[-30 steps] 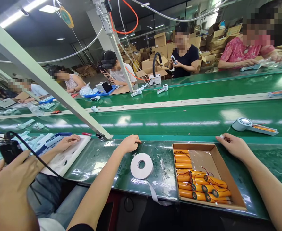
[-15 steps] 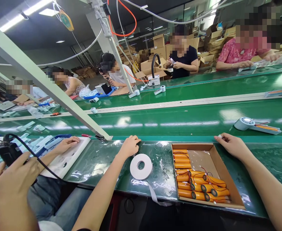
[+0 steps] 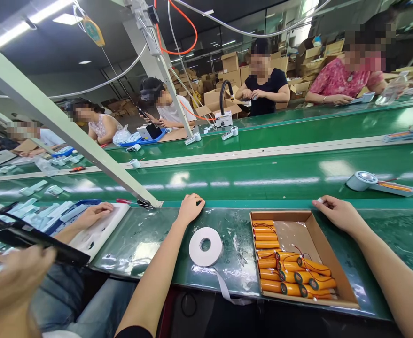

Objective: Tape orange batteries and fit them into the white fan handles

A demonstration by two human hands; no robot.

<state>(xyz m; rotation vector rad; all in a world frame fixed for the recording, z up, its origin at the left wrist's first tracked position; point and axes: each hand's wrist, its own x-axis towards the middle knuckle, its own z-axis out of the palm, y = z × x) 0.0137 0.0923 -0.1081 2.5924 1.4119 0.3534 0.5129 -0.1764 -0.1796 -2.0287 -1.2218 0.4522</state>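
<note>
Since the earlier frame both hands have hardly shifted, while the co-worker's hand (image 3: 11, 277) at the near left has swung a flat black object (image 3: 37, 239) up where a corded black device was. The right hand (image 3: 338, 213) pinches a small white piece (image 3: 319, 200) between fingertips, just beyond the far right corner of the cardboard tray (image 3: 328, 256). The left hand (image 3: 191, 209) rests loosely curled, holding nothing, on the bench edge left of the tray. Orange battery cells (image 3: 291, 274) with red wires lie inside the tray. A white tape roll (image 3: 205, 246) lies flat just left of it, and a round white part (image 3: 363, 180) sits on the belt beyond.
</note>
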